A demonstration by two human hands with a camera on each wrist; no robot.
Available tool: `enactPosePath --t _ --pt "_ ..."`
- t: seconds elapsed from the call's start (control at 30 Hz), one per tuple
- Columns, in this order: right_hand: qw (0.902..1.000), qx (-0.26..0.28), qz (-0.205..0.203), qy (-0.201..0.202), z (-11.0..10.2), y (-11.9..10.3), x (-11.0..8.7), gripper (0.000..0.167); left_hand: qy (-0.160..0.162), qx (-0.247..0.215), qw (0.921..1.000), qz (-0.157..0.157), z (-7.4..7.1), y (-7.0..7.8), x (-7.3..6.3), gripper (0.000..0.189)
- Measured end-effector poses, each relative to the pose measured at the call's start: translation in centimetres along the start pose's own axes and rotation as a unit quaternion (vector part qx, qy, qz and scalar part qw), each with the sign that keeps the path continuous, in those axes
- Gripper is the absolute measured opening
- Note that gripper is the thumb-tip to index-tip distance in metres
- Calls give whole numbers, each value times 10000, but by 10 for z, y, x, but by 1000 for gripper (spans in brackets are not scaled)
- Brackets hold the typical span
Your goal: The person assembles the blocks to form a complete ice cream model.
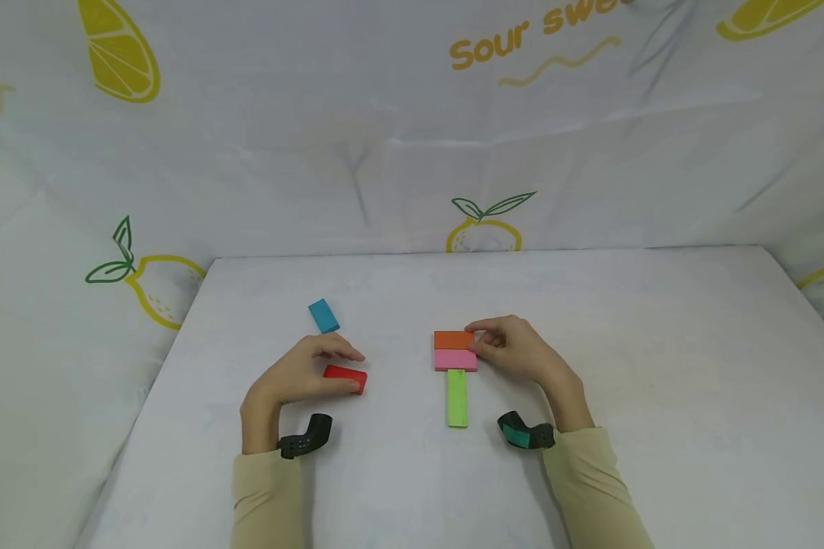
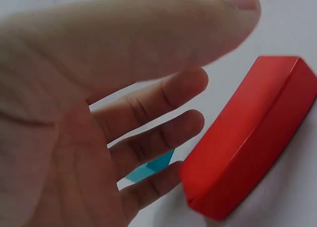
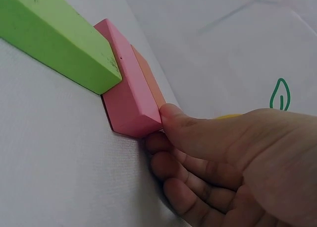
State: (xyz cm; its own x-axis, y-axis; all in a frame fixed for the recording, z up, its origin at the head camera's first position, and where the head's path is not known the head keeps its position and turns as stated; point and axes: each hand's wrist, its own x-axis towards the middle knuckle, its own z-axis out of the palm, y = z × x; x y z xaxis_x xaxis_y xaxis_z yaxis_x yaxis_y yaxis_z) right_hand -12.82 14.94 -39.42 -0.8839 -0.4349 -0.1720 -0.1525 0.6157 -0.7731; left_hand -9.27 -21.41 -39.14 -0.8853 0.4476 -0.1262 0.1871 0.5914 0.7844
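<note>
My left hand (image 1: 309, 370) is over a red block (image 2: 242, 138), its thumb and fingers spread apart around the block without gripping it. At the right end of an orange block (image 1: 453, 340), my right hand (image 1: 515, 347) pinches with thumb and index finger, the other fingers curled below. That orange block lies flush along the far side of a pink block (image 1: 455, 360). A green block (image 1: 457, 398) stands end-on against the pink block's near side. In the right wrist view the thumb partly hides the orange block's end.
A blue block (image 1: 324, 315) lies on the white table (image 1: 384, 473) beyond the left hand. A white cloth with lemon prints (image 1: 281, 152) hangs behind the table. Each wrist wears a black camera mount (image 1: 307, 436).
</note>
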Motion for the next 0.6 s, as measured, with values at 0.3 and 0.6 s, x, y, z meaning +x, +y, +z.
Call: enactPosePath --t 0.3,0.6 --pt "10000 40 13 12 0 0 0 31 -2 -20 10000 -65 -7 -11 -9 32" --pt "10000 76 36 7 1 1 1 31 -50 -35 9995 -326 -11 -17 -15 33"
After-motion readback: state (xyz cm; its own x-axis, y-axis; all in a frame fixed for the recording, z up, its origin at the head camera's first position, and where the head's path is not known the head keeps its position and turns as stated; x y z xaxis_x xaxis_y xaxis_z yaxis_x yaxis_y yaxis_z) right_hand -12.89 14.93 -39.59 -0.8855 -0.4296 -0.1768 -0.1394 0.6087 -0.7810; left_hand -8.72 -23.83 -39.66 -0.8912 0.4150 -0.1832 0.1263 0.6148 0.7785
